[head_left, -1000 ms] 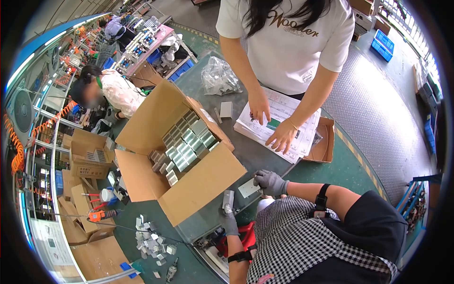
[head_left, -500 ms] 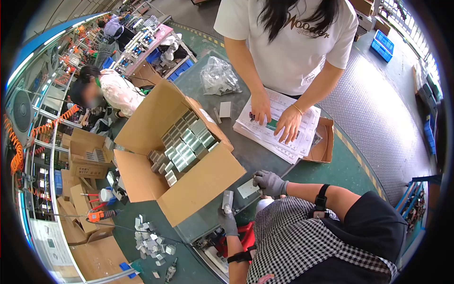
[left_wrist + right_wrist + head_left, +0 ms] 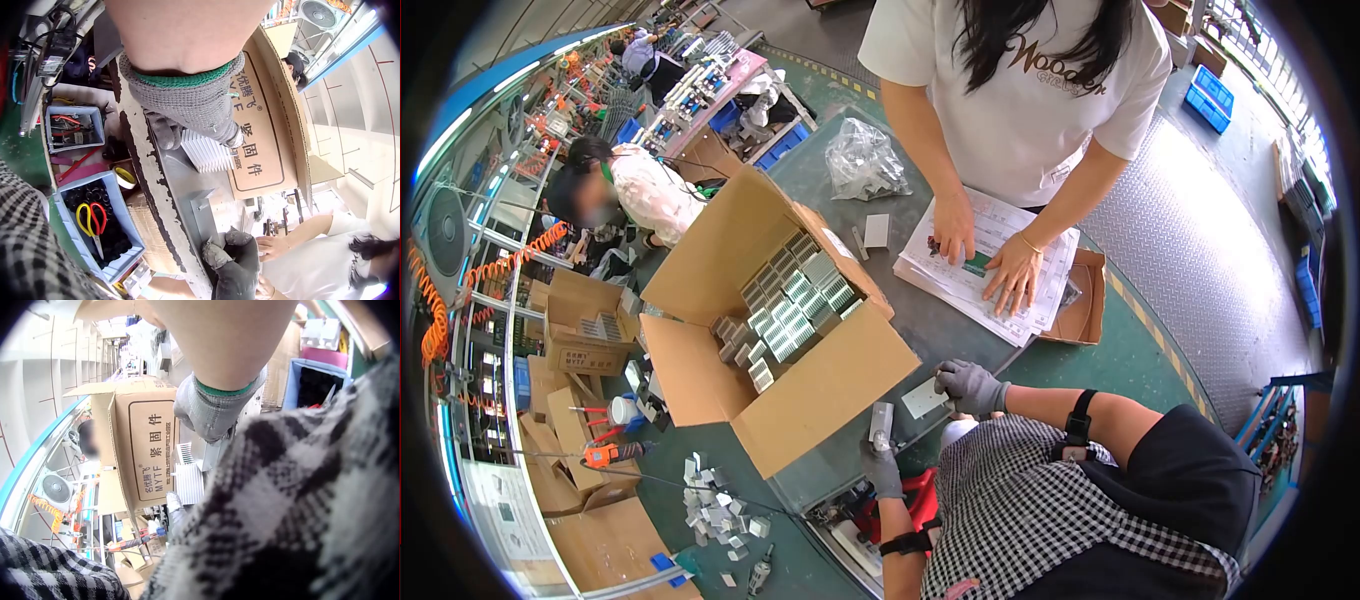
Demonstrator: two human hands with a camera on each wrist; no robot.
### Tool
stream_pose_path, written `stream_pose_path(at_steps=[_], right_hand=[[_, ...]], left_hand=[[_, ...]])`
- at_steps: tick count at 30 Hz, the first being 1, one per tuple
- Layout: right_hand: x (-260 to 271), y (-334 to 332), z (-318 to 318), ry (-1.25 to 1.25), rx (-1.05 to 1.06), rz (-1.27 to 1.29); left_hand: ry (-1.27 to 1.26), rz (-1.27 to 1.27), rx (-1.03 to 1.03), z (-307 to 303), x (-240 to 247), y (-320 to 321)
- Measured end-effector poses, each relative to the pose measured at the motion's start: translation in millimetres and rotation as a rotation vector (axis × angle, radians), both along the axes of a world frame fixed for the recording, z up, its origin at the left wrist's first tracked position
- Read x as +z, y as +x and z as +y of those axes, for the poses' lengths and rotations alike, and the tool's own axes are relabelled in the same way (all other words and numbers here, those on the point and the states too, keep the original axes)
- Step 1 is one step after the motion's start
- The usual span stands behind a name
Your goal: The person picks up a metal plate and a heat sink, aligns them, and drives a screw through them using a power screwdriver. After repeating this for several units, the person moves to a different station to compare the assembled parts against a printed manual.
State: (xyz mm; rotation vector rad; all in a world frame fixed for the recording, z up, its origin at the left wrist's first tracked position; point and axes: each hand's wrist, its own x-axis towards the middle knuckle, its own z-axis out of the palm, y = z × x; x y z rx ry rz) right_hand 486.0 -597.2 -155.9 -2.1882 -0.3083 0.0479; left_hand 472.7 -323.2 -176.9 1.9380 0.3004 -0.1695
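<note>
Inside the carton (image 3: 825,390) sit finned metal blocks (image 3: 786,318).

Top of the head view, a white-shirted person (image 3: 1025,95) is cropped; lower left, I can't read a sheet (image 3: 508,512).

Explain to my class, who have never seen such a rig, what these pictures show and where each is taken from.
There is no robot here, just a person at work. One camera, worn on the head, looks down over everything; one on each wrist shows that hand's work. On the table are an open cardboard box of ridged metal blocks, a plastic bag and papers. The gloved left hand grips a ridged piece; the gloved right hand pinches a flat-faced metal piece.
</note>
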Motion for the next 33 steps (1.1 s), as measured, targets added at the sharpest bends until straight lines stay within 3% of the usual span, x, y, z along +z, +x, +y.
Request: stream_pose_path(at_steps=[14,19,22,25,29,33], right_hand=[[1,-1,-1,0.010,-0.002,0.003],[-3,1,-1,-0.012,-0.015,-0.040],[-14,3,0,0.021,-0.033,-0.100],[7,4,-4,0.023,-0.070,-0.026],[20,10,-12,-0.061,-0.031,0.048],[20,15,-9,-0.220,0.058,-0.007]], left_hand=[[0.087,0.002,-0.002,0,-1,-2],[-0.032,0.064,0.002,-3,2,3],[-0.164,0.017,0.022,13,-26,-5],[-0.276,-0.048,0.037,0,7,-2],[0.255,-0.216,-0.091,13,-7,-3],[0.537,-0.107,-0.165,-5,31,-3]])
